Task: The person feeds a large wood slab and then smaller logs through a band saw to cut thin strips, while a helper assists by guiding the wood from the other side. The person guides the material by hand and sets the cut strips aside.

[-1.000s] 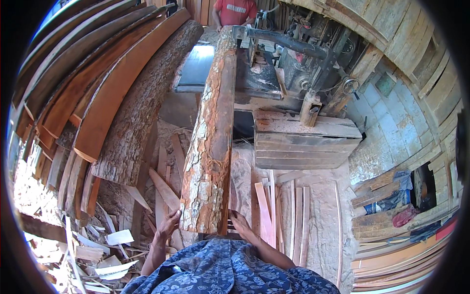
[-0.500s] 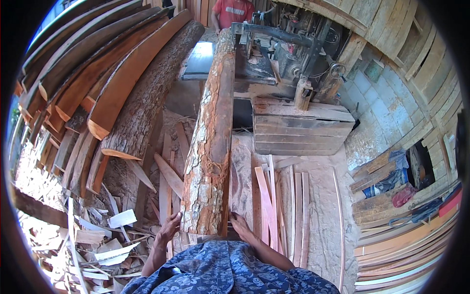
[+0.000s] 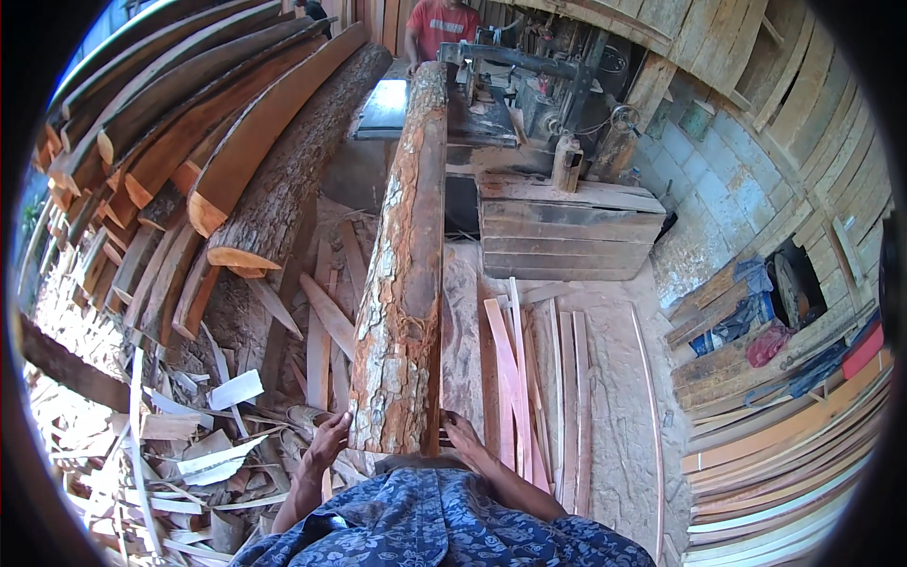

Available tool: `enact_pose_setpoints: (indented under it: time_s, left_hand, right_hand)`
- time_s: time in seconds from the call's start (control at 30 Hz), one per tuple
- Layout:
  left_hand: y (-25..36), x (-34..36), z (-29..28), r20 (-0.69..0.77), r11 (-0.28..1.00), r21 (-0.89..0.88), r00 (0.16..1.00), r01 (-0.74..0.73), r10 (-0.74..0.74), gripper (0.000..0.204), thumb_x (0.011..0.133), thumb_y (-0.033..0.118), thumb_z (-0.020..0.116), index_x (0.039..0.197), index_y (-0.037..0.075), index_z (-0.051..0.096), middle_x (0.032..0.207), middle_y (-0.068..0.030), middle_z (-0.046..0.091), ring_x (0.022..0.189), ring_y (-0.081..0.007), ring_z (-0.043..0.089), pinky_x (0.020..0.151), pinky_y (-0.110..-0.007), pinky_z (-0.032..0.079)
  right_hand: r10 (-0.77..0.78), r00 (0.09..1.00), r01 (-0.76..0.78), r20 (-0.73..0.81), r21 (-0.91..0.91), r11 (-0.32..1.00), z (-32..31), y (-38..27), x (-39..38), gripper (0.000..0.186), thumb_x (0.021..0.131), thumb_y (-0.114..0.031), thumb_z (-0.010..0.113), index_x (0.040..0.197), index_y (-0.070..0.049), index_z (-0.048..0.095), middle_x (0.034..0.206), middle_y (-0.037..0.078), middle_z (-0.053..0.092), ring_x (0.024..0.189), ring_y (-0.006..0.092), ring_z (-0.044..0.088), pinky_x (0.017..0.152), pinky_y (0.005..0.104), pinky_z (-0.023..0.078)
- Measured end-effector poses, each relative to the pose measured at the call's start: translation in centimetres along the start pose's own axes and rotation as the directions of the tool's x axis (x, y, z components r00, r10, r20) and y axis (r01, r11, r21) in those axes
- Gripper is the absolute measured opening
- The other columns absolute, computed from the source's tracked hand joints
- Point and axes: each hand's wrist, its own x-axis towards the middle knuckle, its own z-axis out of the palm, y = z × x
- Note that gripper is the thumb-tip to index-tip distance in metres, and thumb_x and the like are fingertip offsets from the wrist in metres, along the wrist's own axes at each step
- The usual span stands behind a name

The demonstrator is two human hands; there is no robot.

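Two hands meet the near end of one long log (image 3: 408, 274) in the head view, the only view there is. The left hand (image 3: 328, 441) lies with spread fingers against the bark at the log's lower left corner; the right hand (image 3: 463, 435) presses flat against its lower right edge, where a sawn, pale face runs along the side. Neither hand closes round anything: both are open palms set against the wood, touching rather than clasping. The log stretches away from the person's chest, over a floor of offcuts, to the saw machine (image 3: 515, 90) at the far end, where a person in a red shirt (image 3: 442, 24) stands behind it. It looks very heavy and wholly stiff, with rough, flaky bark that should give good friction but may shed under the palm; the sawn side is likely smoother. Too thick to grasp, it seems best taken as it is now, with palms on either side of the end face, or from beneath. What carries the log is hard to make out, since its underside is hidden by its own bulk. The blue patterned shirt (image 3: 444, 524) covers the forearms near the lower edge, and the far end of the log merges with the machine, so any blade contact cannot be told. Stacked curved slabs (image 3: 198, 132) on the left are cut off by the dark rim.
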Motion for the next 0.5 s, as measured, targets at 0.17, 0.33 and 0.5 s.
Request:
enact_pose_setpoints:
  time_s: [0.17,0.33,0.5]
  left_hand:
    - [-3.2,-3.2,-1.3,0.059,0.999,0.017,0.998,-0.027,0.026,0.036,0.095,0.035,0.046,0.120,0.011,0.052,0.102,0.0006,0.061,0.086,-0.0099,0.059,0.072,-0.025,0.047]
    - [-6.0,-6.7,-1.9,0.000,0.999,-0.031,1.000,-0.008,0.008,0.038,0.091,0.036,0.054,0.120,0.011,0.053,0.099,0.0014,0.060,0.085,-0.0113,0.058,0.074,-0.027,0.045]
    - [-9.6,-10.0,-3.0,0.012,0.998,-0.059,1.000,-0.013,0.014,0.038,0.092,0.035,0.053,0.122,0.011,0.052,0.098,0.0014,0.060,0.081,-0.0108,0.058,0.071,-0.026,0.046]
  right_hand:
    - [-0.065,0.998,0.065,-0.003,-0.006,0.998,1.1,1.6,-4.3,0.053,0.093,-0.043,0.045,0.120,0.002,0.052,0.112,0.016,0.059,0.102,0.0212,0.055,0.088,0.0312,0.042]
    - [-0.014,1.000,0.013,-0.010,-0.072,0.997,2.5,3.1,-8.1,0.053,0.093,-0.044,0.045,0.121,0.001,0.051,0.110,0.015,0.059,0.096,0.0221,0.058,0.082,0.0313,0.047]
    - [0.117,0.990,-0.128,0.074,0.166,0.978,3.9,5.1,-12.6,0.052,0.093,-0.043,0.045,0.125,-0.002,0.047,0.106,0.013,0.059,0.086,0.0215,0.062,0.072,0.0313,0.051]
